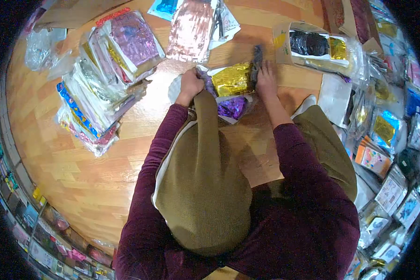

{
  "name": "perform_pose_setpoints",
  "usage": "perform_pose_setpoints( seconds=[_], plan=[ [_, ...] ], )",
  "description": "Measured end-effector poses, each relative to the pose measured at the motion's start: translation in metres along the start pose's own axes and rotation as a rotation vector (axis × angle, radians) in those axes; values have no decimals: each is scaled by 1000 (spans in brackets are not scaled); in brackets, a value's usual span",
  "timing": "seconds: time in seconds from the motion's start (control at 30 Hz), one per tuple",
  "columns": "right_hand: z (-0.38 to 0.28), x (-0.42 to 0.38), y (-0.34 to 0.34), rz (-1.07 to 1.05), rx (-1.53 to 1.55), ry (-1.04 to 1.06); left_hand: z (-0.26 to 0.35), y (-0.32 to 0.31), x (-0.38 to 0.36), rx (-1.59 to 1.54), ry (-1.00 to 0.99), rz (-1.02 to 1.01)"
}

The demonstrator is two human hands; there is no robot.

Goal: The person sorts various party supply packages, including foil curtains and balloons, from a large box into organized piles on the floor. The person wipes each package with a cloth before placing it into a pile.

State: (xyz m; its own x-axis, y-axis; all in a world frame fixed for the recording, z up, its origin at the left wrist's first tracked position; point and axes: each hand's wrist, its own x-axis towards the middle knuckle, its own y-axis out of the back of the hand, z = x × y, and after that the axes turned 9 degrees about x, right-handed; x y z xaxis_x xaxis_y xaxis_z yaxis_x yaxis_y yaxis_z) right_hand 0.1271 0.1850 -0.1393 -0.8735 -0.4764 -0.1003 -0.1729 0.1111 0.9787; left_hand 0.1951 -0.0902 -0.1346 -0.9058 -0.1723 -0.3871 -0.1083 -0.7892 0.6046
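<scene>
Between my hands lies a foil packet with a shiny gold middle (232, 80), its left edge purple and silver. Shiny purple foil in clear wrap (232, 108) shows just below it, partly covered. My left hand (191, 86) is closed at the packet's left edge, with its fingertips partly hidden. Along the packet's right end stands a dark, narrow strip (256, 60), whose kind I cannot make out. My right hand (267, 83) rests flat against that strip's right side, fingers stretched out and slightly blurred.
Stacked foil packets (102, 74) lie on the left floor. Rose-gold foil packets (190, 30) lie beyond my hands. An open cardboard box (283, 44) holds black and gold packets. Many packets (382, 130) line the right side; shelving (28, 219) runs lower left.
</scene>
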Motion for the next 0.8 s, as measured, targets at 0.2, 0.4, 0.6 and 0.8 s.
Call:
perform_pose_setpoints(
  seconds=[0.2, 0.4, 0.6, 0.8],
  plan=[
    [5, 8, 0, 98, -5, -181, -13, -9, 4, 13, 45, 19],
    [-76, -16, 9, -123, 240, 371, 2, 1, 2, 47, 64, 1],
    [-27, -17, -2, -50, 100, 148, -16, -10, -1, 29, -10, 7],
    [5, -12, -2, 60, 214, -209, -13, -21, 8, -262, -121, -72]
  ],
)
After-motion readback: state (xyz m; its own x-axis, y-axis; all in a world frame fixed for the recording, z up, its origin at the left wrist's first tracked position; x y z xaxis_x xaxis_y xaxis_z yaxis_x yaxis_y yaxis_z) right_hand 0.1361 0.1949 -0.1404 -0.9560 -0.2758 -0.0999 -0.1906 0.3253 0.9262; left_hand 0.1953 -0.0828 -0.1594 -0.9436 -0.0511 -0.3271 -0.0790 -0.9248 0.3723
